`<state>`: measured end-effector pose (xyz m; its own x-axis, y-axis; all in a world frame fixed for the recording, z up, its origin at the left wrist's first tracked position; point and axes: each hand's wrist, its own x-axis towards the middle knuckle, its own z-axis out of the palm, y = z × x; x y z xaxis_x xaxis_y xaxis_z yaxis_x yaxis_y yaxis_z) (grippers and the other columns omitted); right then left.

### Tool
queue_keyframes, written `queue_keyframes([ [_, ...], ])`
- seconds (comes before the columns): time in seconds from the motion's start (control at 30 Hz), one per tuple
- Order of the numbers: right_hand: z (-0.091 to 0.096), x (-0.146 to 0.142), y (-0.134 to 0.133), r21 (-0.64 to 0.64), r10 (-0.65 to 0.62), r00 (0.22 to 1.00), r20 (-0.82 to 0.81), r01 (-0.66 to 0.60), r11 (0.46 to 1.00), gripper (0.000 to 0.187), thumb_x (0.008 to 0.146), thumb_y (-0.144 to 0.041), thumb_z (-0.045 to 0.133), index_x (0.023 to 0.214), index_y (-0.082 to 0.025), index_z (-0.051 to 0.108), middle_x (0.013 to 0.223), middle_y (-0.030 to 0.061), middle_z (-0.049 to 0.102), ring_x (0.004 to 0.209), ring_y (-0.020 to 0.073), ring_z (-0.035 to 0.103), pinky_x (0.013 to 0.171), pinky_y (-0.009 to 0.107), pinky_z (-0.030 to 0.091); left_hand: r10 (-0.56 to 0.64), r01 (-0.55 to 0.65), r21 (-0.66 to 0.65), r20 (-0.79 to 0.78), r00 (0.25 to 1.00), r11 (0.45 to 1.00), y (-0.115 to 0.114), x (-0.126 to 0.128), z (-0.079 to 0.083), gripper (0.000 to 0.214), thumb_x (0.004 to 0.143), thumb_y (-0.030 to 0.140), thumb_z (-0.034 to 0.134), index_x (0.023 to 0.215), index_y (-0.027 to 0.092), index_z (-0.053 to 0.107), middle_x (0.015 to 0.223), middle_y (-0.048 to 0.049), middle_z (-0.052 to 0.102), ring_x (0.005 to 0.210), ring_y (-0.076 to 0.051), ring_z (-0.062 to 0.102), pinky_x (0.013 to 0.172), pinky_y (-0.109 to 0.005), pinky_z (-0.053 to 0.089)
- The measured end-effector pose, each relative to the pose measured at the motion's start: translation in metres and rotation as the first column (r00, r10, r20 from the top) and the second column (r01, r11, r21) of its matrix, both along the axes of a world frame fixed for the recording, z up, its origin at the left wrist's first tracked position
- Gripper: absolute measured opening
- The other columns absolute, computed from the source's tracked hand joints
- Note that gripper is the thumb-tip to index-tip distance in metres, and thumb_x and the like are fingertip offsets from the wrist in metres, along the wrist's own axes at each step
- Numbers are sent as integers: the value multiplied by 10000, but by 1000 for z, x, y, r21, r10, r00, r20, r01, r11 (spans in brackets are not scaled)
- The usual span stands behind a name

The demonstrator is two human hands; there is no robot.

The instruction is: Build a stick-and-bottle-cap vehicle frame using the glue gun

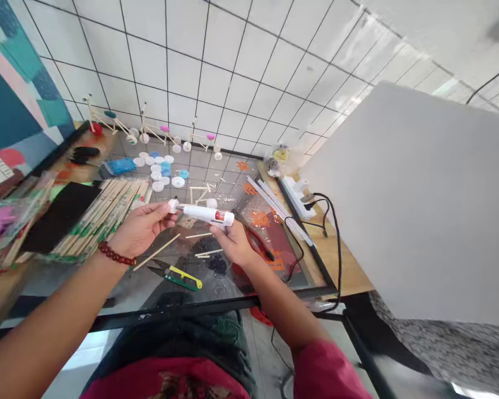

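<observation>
My right hand (233, 243) is wrapped round a white hot glue gun (203, 213) with a small red window near its rear. Its metal nozzle points left and meets, or nearly meets, a small white piece (173, 205). My left hand (147, 224) pinches that piece between thumb and fingertips; its exact kind cannot be made out. Below the hands, thread snips (185, 278) with a yellow and green handle lie on the glass tabletop (149, 293). Thin wooden sticks (157, 252) lie around them. Beyond the glue gun is a small stick frame (199, 195).
White and blue bottle caps (156, 169) lie farther back. Several stick models (158, 130) stand along the tiled wall. Bundled chopsticks (103, 213) are at left. On the right are red-handled pliers (258, 241), orange cutouts (260, 218), long white glue sticks (280, 210) and a power strip (298, 197) with black cords.
</observation>
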<state>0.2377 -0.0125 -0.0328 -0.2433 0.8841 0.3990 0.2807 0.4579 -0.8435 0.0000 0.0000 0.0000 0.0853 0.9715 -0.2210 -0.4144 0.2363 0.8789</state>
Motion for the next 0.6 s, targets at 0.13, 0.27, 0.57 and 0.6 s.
queue_keyframes([
  [0.13,1,-1,1,-107,22,995,-99,-33,994,371,903,-560,607,1000,-206,664,921,48,684,857,213,616,813,347,512,-1,7,139,-42,999,990,1,-1,-10,413,617,393,937,932,162,804,926,-65,761,789,-146,669,717,-272,576],
  [0.27,1,-4,4,-244,80,957,-280,-151,958,421,872,-617,647,928,-200,653,864,32,665,758,174,576,723,308,493,89,26,351,-306,948,936,-1,-1,-9,403,758,381,820,1117,203,773,997,-47,752,816,-159,666,846,-325,552],
  [0.57,2,1,0,-22,43,998,-54,-44,999,391,922,-561,605,1077,-206,656,1006,67,711,897,223,647,854,366,514,24,51,230,-314,949,972,-1,-2,-10,431,765,535,746,920,134,750,836,-80,719,719,-179,637,649,-298,527],
  [0.6,2,2,-1,37,22,1000,2,-22,999,380,933,-538,597,1117,-209,649,1038,75,717,928,232,654,874,375,511,-1,52,186,-265,964,981,0,-2,-10,424,756,538,751,860,128,739,810,-84,712,691,-169,622,610,-284,509],
])
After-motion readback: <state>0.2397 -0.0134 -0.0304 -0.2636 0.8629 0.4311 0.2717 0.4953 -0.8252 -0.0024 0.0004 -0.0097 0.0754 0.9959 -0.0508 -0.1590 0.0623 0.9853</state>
